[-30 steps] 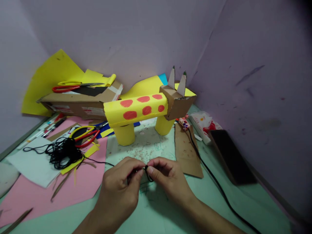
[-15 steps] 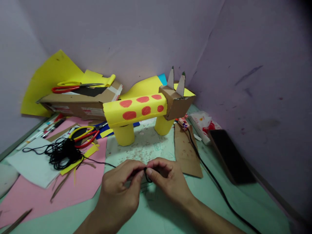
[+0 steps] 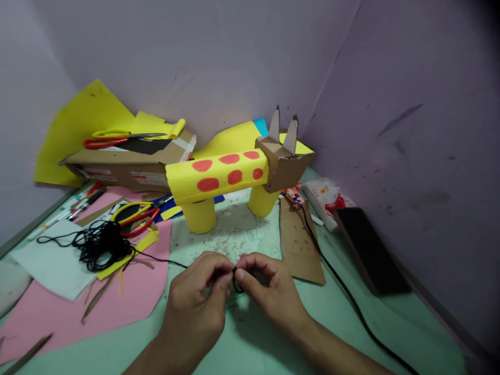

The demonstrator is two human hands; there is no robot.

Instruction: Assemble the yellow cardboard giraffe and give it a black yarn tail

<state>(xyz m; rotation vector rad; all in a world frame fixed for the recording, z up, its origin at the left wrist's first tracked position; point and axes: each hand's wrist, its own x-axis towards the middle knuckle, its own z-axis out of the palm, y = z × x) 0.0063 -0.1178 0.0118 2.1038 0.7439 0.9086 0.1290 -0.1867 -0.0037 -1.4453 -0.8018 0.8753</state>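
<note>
Black cord [image 3: 237, 286] is pinched between the fingertips of both my hands, low in the middle of the view. My left hand [image 3: 201, 297] closes thumb and forefinger on it; my right hand [image 3: 269, 289] pinches it right beside, fingertips nearly touching. A short loop hangs under the fingers, its detail partly hidden. From my left hand the strand runs left to a tangled cord bundle [image 3: 103, 245]. Behind my hands stands a paper and cardboard animal [image 3: 219, 174] with a yellow red-spotted body, yellow tube legs, a brown box head and two upright pointed pieces.
Red-and-yellow scissors [image 3: 140, 221] lie by the cord bundle, over pink paper [image 3: 136, 297]. Another pair of scissors [image 3: 117, 140] rests on a cardboard box [image 3: 144, 174] at the back left. Right are a cardboard piece [image 3: 299, 245], a black cable [image 3: 344, 291] and a phone [image 3: 371, 250].
My left hand has shifted very slightly right and up, still pinching the cord. Otherwise the scene looks nearly the same, with a tiny shift of the view.
</note>
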